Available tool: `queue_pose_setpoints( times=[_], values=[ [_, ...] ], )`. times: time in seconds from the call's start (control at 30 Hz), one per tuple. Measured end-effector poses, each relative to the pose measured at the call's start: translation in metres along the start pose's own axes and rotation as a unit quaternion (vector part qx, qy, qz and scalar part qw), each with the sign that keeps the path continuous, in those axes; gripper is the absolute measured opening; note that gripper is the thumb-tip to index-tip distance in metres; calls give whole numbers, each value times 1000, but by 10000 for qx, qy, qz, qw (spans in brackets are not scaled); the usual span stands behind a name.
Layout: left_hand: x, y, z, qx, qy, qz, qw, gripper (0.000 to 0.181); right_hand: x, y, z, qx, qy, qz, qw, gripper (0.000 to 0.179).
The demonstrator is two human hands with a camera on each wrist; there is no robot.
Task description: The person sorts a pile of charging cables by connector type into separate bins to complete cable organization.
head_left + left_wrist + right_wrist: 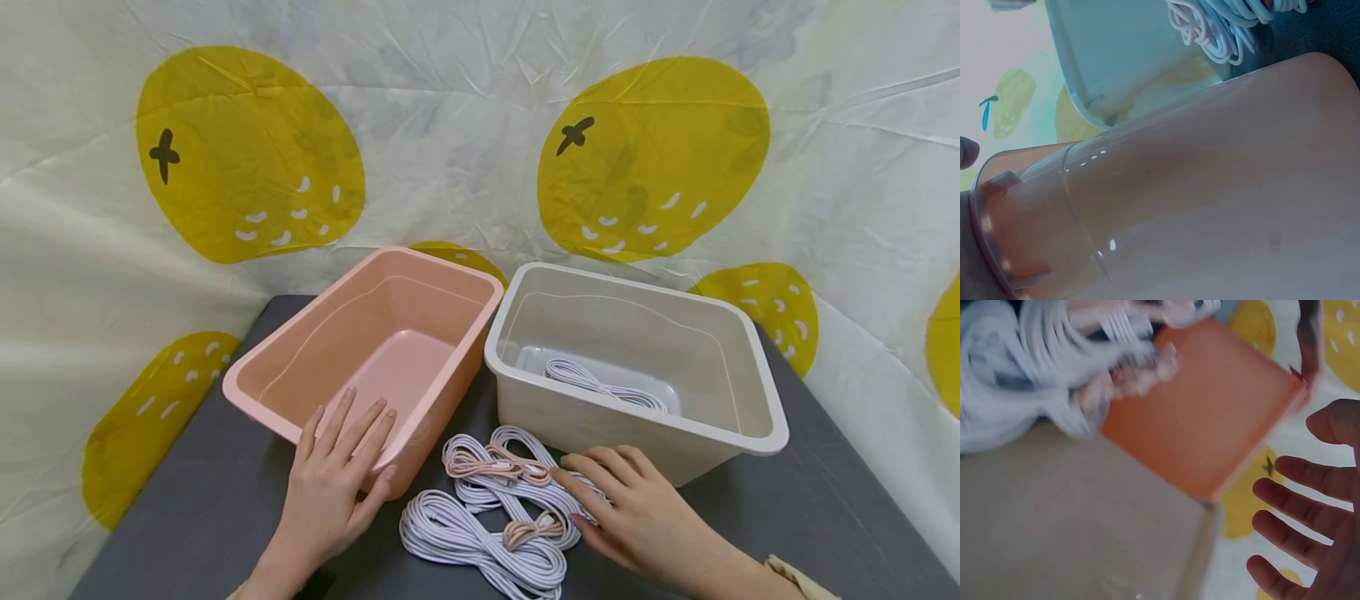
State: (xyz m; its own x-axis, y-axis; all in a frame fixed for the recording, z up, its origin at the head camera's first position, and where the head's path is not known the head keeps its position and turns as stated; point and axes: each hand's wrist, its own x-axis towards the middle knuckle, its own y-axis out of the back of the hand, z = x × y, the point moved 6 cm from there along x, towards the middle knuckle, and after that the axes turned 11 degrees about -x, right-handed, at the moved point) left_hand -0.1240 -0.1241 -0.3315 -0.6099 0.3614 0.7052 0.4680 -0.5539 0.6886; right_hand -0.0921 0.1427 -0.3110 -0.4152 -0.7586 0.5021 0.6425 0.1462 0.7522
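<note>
My left hand (pixel 330 479) rests over the near rim of an empty pink plastic tub (pixel 427 433), its fingers straight and reaching inside. My right hand (pixel 637 517) is at the right edge of a pile of bundled white cables (pixel 446 529), in front of a beige tub (pixel 585 417). In the right wrist view its fingers (pixel 1297 534) are spread and hold nothing. Two small peach cable bundles lie on the pile, a nearer peach cable (pixel 532 531) and a farther peach cable (pixel 468 465). One white cable bundle (pixel 600 386) lies inside the beige tub.
Both tubs stand side by side on a dark grey table (pixel 187 517), their rims close together at the back. Behind them hangs a pale cloth (pixel 450 150) printed with yellow fruit. The cable pile lies in front of the gap between the tubs.
</note>
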Motion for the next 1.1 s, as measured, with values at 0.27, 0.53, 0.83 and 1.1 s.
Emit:
queue_pose_setpoints(
  times=[0.27, 0.53, 0.83, 1.1],
  values=[
    [-1, 0, 1, 16, 21, 29, 10000, 57, -13, -28, -31, 72, 356, 13, 9993, 44],
    [-1, -1, 1, 18, 56, -13, 10000, 59, -19, -46, -48, 171, 629, -49, 9979, 36],
    [-1, -1, 0, 100, 57, -58, 9999, 59, -24, -60, -64, 295, 962, -152, 9948, 34],
    [-1, 0, 0, 77, 11, 4, 10000, 58, -27, -65, -70, 241, 970, -330, 9944, 36]
  ],
)
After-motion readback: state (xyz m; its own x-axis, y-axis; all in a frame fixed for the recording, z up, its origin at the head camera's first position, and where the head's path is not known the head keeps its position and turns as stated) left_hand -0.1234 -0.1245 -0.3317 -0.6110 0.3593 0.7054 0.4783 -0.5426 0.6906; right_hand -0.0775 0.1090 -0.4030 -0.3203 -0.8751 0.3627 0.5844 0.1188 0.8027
